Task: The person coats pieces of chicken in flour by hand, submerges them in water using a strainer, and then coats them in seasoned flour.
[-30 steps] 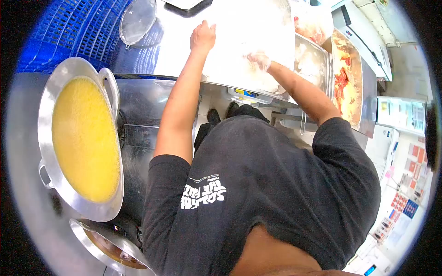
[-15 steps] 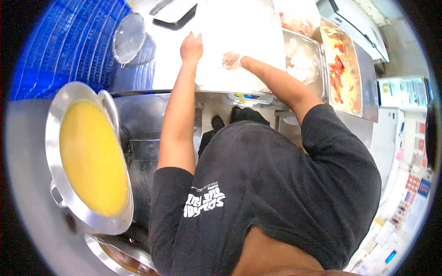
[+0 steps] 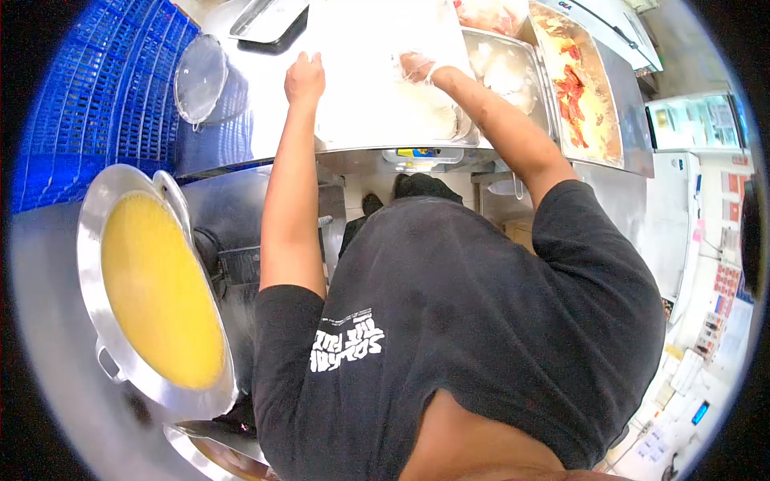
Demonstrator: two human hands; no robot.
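Observation:
My left hand (image 3: 305, 78) is closed at the left edge of a white, overexposed tray (image 3: 353, 136); its fingers seem wrapped round the rim, though glare blurs the contact. Inside the tray, toward its right side, my right hand (image 3: 417, 67) wears a clear plastic glove and touches pale powder-like material (image 3: 429, 112). Glare hides whether anything is in its fingers. Just right of the tray stands a metal pan (image 3: 545, 104) with white pieces. Beside that pan is a container (image 3: 613, 132) of yellowish liquid with red pieces.
A round strainer (image 3: 200, 78) and a metal tray (image 3: 269, 20) lie at the back left, near blue crates (image 3: 104, 88). A large wok (image 3: 88, 240) of foamy yellow liquid stands at left, a second pan (image 3: 188, 449) below it. A bag of reddish pieces (image 3: 491, 14) is at the back.
The view has shifted, so the counter items appear further left. My right hand moved across the tray's contents and back up. My left hand stays closed at the tray's left edge.

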